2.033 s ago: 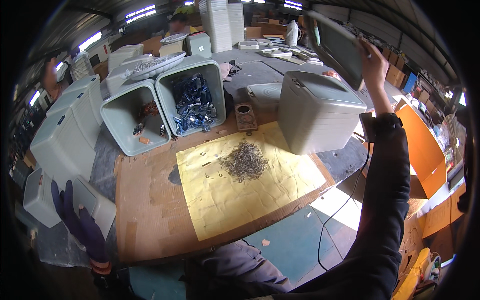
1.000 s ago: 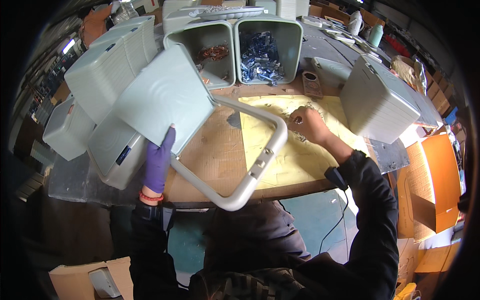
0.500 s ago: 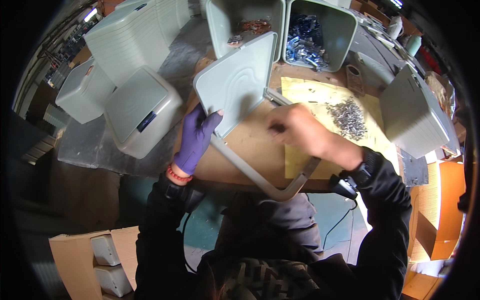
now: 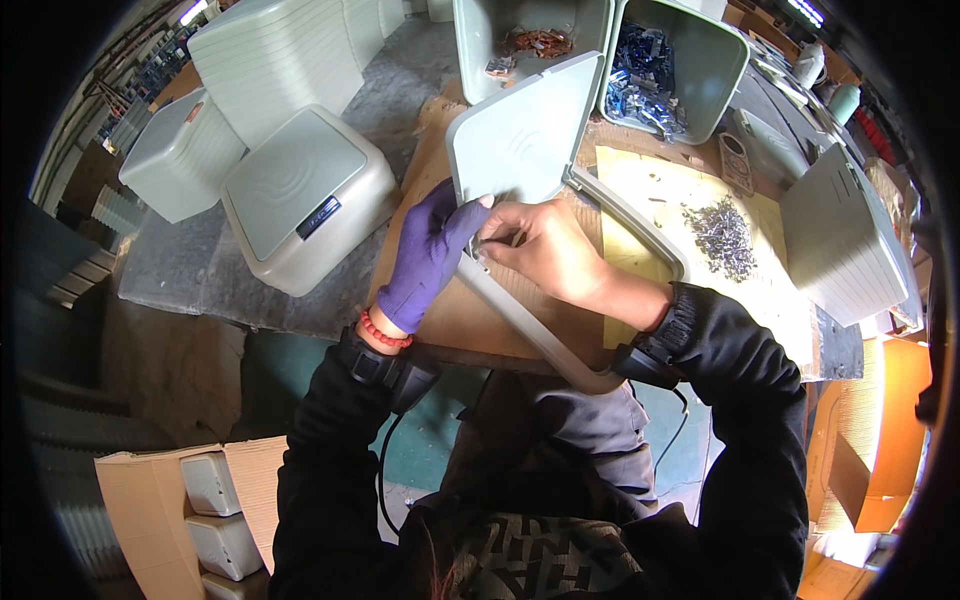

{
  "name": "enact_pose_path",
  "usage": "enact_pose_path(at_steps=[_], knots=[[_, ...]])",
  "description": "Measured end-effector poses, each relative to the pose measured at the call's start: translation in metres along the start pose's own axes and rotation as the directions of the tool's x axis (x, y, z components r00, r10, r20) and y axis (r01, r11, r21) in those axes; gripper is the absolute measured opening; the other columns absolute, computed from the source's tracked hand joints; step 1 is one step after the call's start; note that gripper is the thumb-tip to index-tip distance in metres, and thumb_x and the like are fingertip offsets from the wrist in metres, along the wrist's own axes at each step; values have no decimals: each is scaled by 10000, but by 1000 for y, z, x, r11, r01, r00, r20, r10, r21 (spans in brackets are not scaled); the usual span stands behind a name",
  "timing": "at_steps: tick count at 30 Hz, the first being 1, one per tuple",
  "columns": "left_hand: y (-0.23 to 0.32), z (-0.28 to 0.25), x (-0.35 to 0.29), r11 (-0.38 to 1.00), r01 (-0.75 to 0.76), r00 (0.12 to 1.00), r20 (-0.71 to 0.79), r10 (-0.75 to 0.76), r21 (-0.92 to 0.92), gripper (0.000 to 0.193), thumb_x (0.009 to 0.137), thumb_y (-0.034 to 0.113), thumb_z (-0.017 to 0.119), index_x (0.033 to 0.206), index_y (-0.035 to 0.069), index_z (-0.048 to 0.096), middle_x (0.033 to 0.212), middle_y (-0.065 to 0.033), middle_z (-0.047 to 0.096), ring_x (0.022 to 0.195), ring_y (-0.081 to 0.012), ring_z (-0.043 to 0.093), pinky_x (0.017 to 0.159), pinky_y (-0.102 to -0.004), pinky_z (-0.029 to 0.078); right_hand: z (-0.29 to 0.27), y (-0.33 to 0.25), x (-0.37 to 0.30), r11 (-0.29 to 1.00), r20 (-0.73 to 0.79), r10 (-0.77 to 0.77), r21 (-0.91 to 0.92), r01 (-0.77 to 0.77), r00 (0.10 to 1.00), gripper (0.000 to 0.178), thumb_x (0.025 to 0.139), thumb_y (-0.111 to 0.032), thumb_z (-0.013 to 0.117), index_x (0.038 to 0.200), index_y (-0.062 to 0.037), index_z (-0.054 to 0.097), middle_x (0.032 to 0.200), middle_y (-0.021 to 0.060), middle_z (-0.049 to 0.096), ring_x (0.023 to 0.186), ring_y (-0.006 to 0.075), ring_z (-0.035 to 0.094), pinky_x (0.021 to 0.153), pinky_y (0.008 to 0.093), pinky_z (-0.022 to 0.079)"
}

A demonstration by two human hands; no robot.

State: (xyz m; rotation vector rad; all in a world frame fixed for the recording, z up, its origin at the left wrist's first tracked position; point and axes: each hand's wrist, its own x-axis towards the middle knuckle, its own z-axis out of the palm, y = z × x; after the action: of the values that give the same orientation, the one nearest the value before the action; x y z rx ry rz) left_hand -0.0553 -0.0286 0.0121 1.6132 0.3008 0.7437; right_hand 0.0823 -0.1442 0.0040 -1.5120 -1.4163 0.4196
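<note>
A pale grey-green bin lid (image 4: 520, 130) stands raised on its grey rim frame (image 4: 540, 335), which lies over the table's front edge. My left hand (image 4: 415, 265), in a purple glove, is closed on the lid's lower left corner by the hinge. My right hand (image 4: 560, 250), bare, has its thumb and fingers pinched together at that same corner, touching the joint between lid and frame. Whatever sits in the pinch is too small and hidden to name. A pile of small metal pins (image 4: 722, 238) lies on yellow paper (image 4: 630, 180) to the right.
Two open bins at the back hold copper-coloured pieces (image 4: 540, 42) and blue-wrapped pieces (image 4: 645, 85). A lidded bin (image 4: 300, 190) and stacked bins (image 4: 275, 65) stand on the left. Stacked lids (image 4: 845, 240) stand at the right, with cardboard boxes (image 4: 885, 440) below.
My right hand has moved left from over the yellow paper to the lid's hinge corner, beside my left hand. The view has shifted slightly, and my left hand keeps its hold.
</note>
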Motion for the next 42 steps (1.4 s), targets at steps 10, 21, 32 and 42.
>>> enact_pose_path(at_steps=[10, 21, 32, 42], knots=[[1, 0, 1, 1000, 2, 1000, -4, -2, 15, 301, 1017, 197, 668, 1218, -27, 658, 1051, -39, 700, 954, -88, 593, 830, -276, 487, -17, -11, 2, 980, 87, -121, -150, 133, 989, 117, 813, -14, 742, 923, -38, 711, 817, 159, 725, 756, 331, 733, 700, 384, 570], [-2, 0, 1, 994, -58, 998, -10, 59, 96, 323, 1014, 210, 663, 1219, -40, 652, 1066, -64, 694, 963, -114, 602, 846, -297, 493, -5, -4, 1, 974, 66, -178, -133, 185, 982, 124, 799, -13, 763, 911, -23, 712, 822, 161, 722, 769, 341, 728, 707, 400, 568], [-2, 2, 0, 1000, 2, 1000, -18, -2, 1, 323, 1020, 217, 657, 1221, -34, 630, 1049, -61, 690, 957, -107, 598, 829, -281, 488, -5, 2, 4, 998, 60, 64, -18, -63, 996, 114, 796, -85, 823, 839, -21, 738, 798, 132, 748, 706, 244, 733, 697, 347, 563], [1, -4, 0, 992, 37, 998, -55, -31, 122, 323, 1020, 257, 654, 1168, -30, 645, 997, -16, 657, 899, -77, 528, 794, -255, 440, 3, 6, -6, 808, 102, -383, -444, 386, 918, 107, 774, -48, 768, 816, -27, 672, 824, 104, 643, 842, 320, 637, 705, 436, 534]])
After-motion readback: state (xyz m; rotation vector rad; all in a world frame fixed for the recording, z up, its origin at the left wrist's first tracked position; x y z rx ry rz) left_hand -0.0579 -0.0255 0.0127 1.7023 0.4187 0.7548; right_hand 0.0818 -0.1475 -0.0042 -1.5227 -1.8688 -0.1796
